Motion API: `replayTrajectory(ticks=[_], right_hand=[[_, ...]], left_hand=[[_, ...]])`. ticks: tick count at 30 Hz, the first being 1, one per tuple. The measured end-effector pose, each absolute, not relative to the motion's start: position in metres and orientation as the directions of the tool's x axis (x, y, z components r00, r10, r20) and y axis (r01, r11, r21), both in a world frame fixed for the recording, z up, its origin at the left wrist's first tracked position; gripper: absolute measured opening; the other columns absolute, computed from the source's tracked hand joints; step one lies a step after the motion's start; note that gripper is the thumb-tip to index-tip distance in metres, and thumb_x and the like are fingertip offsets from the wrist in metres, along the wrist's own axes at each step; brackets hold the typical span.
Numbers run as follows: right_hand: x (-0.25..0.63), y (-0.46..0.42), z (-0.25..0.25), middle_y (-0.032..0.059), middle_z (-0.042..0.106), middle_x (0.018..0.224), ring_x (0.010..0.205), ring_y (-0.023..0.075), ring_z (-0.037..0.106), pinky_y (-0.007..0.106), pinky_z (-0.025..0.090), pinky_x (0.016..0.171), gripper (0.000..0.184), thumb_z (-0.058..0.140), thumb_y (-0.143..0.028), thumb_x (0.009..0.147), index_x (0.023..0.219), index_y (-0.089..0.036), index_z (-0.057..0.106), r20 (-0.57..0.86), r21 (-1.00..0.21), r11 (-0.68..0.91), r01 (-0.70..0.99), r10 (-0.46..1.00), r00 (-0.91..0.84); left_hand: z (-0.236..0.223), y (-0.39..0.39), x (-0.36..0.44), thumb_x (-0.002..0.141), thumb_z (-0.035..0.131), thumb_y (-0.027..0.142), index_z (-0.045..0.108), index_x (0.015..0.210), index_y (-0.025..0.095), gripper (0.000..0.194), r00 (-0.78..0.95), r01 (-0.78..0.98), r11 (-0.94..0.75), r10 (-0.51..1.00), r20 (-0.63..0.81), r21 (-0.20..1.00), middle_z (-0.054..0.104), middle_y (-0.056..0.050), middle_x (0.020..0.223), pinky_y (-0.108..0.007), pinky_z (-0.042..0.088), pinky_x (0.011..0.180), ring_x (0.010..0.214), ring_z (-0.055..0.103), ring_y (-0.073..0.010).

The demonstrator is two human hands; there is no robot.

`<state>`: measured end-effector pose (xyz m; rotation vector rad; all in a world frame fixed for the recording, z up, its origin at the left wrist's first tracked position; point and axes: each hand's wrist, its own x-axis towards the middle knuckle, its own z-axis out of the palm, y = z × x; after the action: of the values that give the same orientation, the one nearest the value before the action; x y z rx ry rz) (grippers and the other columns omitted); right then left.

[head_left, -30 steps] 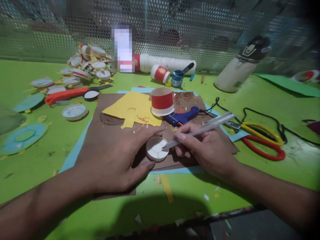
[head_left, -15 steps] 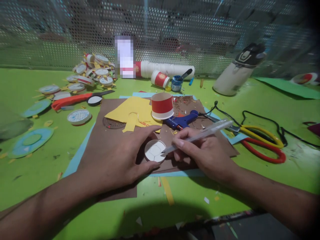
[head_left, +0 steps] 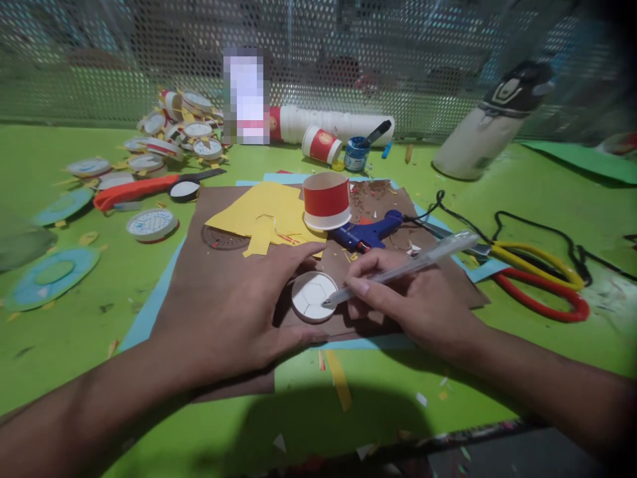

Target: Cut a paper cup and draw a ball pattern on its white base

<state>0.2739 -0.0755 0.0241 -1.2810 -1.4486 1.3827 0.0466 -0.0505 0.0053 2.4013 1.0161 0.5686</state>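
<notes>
While left hand (head_left: 243, 307) curves wide around one disc (head_left: 309, 292) | right hand (head_left: 401, 295) holds one pen (head_left: 432, 254)

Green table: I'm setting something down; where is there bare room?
Free: between the bottle and black cable; nearly so, between the blue ring and left forearm. Crowded: the brown sheet, bearing red cup, glue gun and yellow paper, and around the disc pile.
</notes>
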Motion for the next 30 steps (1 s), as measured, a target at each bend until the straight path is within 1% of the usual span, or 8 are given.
replayTrajectory(ticks=[3, 6, 11, 16, 20, 24, 27, 30], right_hand=[[0.2737, -0.0754, 0.0249, -0.0038, 0.066, 0.058, 0.049, 0.0075, 0.059, 0.015, 0.043, 0.043, 0.009, 0.066, -0.022, 0.084, 0.079, -0.02, 0.059, -0.122, -0.982, -0.083, 0.17, 0.965, -0.233], [0.2743, -0.0742, 0.025, -0.0032, 0.066, 0.058, 0.049, 0.0084, 0.059, 0.016, 0.038, 0.039, 0.011, 0.065, -0.023, 0.085, 0.077, -0.02, 0.059, -0.132, -0.978, -0.09, 0.19, 0.966, -0.22], [0.2762, -0.0732, 0.0256, -0.0029, 0.066, 0.057, 0.048, 0.0094, 0.058, 0.018, 0.037, 0.038, 0.011, 0.067, -0.024, 0.084, 0.077, -0.021, 0.06, -0.105, -0.974, -0.053, 0.22, 0.966, -0.234], [0.2761, -0.073, 0.0255, -0.0021, 0.065, 0.059, 0.049, 0.0095, 0.057, 0.018, 0.037, 0.04, 0.01, 0.066, -0.022, 0.084, 0.076, -0.02, 0.06, -0.082, -0.971, -0.018, 0.239, 0.962, -0.261], [0.2777, -0.0741, 0.0225, -0.0021, 0.065, 0.061, 0.049, 0.0074, 0.054, 0.017, 0.037, 0.041, 0.012, 0.063, -0.025, 0.089, 0.079, -0.018, 0.061, -0.083, -0.981, -0.026, 0.193, 0.953, -0.292], [0.2795, -0.0747, 0.0197, -0.0019, 0.066, 0.066, 0.051, 0.0068, 0.054, 0.018, 0.039, 0.044, 0.018, 0.06, -0.031, 0.094, 0.082, -0.018, 0.062, -0.092, -0.986, -0.041, 0.161, 0.942, -0.322], [0.2782, -0.074, 0.0208, -0.002, 0.065, 0.064, 0.051, 0.0073, 0.054, 0.018, 0.036, 0.042, 0.015, 0.06, -0.026, 0.092, 0.08, -0.018, 0.062, -0.064, -0.983, -0.005, 0.185, 0.947, -0.315], [0.2761, -0.0733, 0.0233, -0.002, 0.066, 0.062, 0.053, 0.0085, 0.058, 0.018, 0.04, 0.044, 0.012, 0.06, -0.022, 0.09, 0.079, -0.019, 0.061, -0.074, -0.98, -0.016, 0.198, 0.954, -0.292]], left_hand=[[0.0038, -0.0517, 0.0483, 0.084, 0.071, 0.04, 0.041, 0.141, 0.033, 0.065, 0.615, 0.572, -0.597, 0.766, 0.188, 0.562, 0.064, -0.006, 0.13, -0.045, 0.054, 0.091, 0.114, 0.064, -0.0296], [0.0036, -0.0523, 0.0491, 0.084, 0.069, 0.036, 0.041, 0.141, 0.031, 0.063, 0.609, 0.583, -0.588, 0.773, 0.178, 0.561, 0.063, -0.006, 0.131, -0.046, 0.052, 0.094, 0.115, 0.062, -0.0291], [0.0043, -0.0519, 0.049, 0.09, 0.063, 0.036, 0.038, 0.142, 0.032, 0.058, 0.636, 0.541, -0.591, 0.753, 0.169, 0.599, 0.061, -0.005, 0.136, -0.043, 0.051, 0.099, 0.122, 0.06, -0.0273], [0.0034, -0.0524, 0.0487, 0.089, 0.062, 0.04, 0.038, 0.144, 0.028, 0.06, 0.621, 0.546, -0.586, 0.763, 0.181, 0.599, 0.062, -0.008, 0.136, -0.046, 0.051, 0.099, 0.122, 0.06, -0.0298], [0.0017, -0.0529, 0.0484, 0.09, 0.062, 0.04, 0.038, 0.145, 0.03, 0.061, 0.614, 0.539, -0.595, 0.762, 0.205, 0.597, 0.062, -0.006, 0.135, -0.045, 0.051, 0.099, 0.121, 0.061, -0.0291], [0.0008, -0.0523, 0.0479, 0.089, 0.063, 0.041, 0.04, 0.143, 0.03, 0.06, 0.624, 0.548, -0.595, 0.759, 0.187, 0.588, 0.061, -0.007, 0.137, -0.046, 0.05, 0.101, 0.124, 0.059, -0.0303], [-0.0001, -0.0521, 0.0472, 0.089, 0.063, 0.042, 0.037, 0.145, 0.031, 0.062, 0.62, 0.553, -0.585, 0.765, 0.176, 0.593, 0.06, -0.007, 0.138, -0.046, 0.05, 0.1, 0.124, 0.059, -0.0302], [-0.0003, -0.0524, 0.047, 0.09, 0.061, 0.042, 0.036, 0.145, 0.032, 0.062, 0.612, 0.543, -0.569, 0.772, 0.173, 0.617, 0.062, -0.006, 0.136, -0.045, 0.052, 0.098, 0.121, 0.061, -0.0296]])
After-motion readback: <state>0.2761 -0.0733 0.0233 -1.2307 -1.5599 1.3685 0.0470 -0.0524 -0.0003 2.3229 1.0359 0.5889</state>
